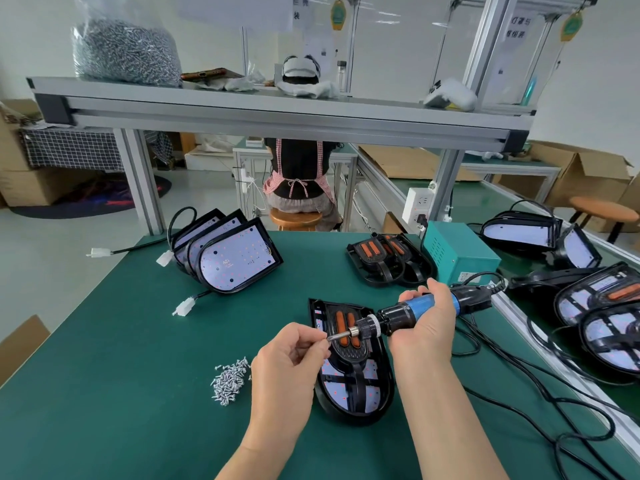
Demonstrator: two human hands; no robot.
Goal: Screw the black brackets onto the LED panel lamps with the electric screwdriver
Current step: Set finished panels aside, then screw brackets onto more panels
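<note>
Left hand [294,355] pinches thumb and forefinger on the tip of the bit [341,335], other fingers curled. A screw is probably being seated there, but the fingertips hide it. Right hand [424,327] is wrapped around the blue barrel of the electric screwdriver [394,317], held nearly level, its cable trailing off to the right. Both hover over the LED panel lamp [349,389], which lies face up near the worktop's [138,375] near edge, right of centre. The black bracket [346,348] with its two orange pads sits on top of it.

Handling guess: the lamp is light, with a stiff plastic shell. The LED board is exposed and scratch-prone, so hold it by the black rim. The bracket is rigid but looks loose until screwed, so it may shift. The driver is the heaviest item and its cable drags; the barrel grip suits it.

The loose screw pile [230,379], just left of the lamp, holds tiny, slippery screws that need a fingertip pinch. Bare lamps [235,261] with white plugs are stacked at the far left edge. Spare brackets [384,261] sit at the far edge, with a teal power box [457,254] at the far right corner. Bracketed lamps [602,317] lie beyond the right edge.

A bag of screws [124,50] sits on the overhead shelf. Writing: small print on the top bare lamp's board, maybe "AZ", is unsure. The box label and the Chinese characters on the hanging sheets are not legible.
</note>
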